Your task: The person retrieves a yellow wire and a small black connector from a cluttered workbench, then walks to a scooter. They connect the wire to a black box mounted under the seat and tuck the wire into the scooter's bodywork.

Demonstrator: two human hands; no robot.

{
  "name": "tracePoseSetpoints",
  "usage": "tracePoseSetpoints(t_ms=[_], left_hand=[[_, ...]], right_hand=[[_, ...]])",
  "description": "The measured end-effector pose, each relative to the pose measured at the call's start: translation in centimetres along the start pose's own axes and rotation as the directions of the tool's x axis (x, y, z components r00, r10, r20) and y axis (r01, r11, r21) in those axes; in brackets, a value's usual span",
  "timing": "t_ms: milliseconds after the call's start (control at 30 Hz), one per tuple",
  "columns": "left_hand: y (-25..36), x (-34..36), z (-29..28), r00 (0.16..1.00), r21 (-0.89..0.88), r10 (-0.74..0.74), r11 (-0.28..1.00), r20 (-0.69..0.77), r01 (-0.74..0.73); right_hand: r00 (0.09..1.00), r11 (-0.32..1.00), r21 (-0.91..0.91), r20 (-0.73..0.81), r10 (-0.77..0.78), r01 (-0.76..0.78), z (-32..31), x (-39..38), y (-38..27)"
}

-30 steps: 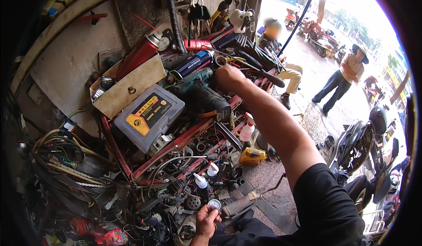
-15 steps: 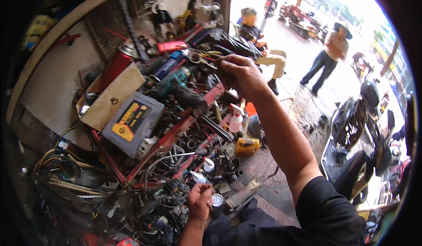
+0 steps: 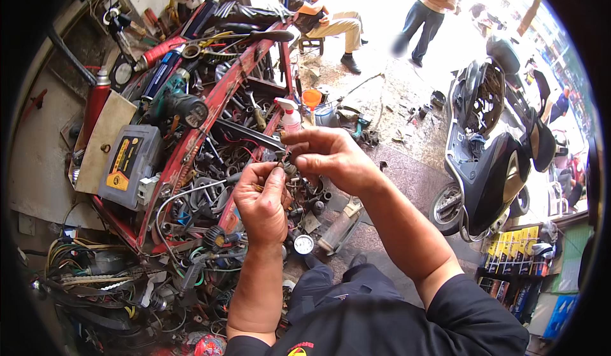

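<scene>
Over to the red rack (image 3: pixel 202 121), and close by its right edge, to the right hand (image 3: pixel 340 163), with thumb and forefinger slightly parted, can't tell if gripping anything; then to the left hand (image 3: pixel 264 203), pinched on a small dark piece (image 3: pixel 279 164), too tiny to identify! Probably light, stiff, perhaps slick, hardly fragile; best taken by its edges, fingertips only.

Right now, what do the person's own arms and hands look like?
The left grip and right grip are bare hands, with no gloves. No watch or bracelet shows. The left forearm and right forearm are uncovered. The left sleeve and right sleeve are black and short.
</scene>
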State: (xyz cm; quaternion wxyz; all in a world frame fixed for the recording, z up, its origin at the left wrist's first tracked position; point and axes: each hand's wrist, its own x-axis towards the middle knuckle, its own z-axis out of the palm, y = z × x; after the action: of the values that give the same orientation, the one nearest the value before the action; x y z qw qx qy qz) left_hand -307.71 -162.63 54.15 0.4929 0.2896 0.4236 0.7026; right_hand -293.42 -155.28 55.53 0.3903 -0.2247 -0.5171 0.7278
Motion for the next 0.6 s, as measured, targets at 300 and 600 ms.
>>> tracePoseSetpoints(t_ms=[300, 600], left_hand=[[-4.0, -4.7, 4.7, 0.996, -0.062, -0.074, 0.996, -0.045, 0.071], [-5.2, -10.1, 7.1, 0.995, 0.019, 0.056, 0.998, -0.083, -0.054]], right_hand=[[0.998, 0.929, -0.369, -0.067, 0.005, -0.029, -3.0, -8.6, 1.0], [0.991, 0.792, -0.608, -0.128, -0.035, -0.051, -5.1, -14.3, -0.8]])
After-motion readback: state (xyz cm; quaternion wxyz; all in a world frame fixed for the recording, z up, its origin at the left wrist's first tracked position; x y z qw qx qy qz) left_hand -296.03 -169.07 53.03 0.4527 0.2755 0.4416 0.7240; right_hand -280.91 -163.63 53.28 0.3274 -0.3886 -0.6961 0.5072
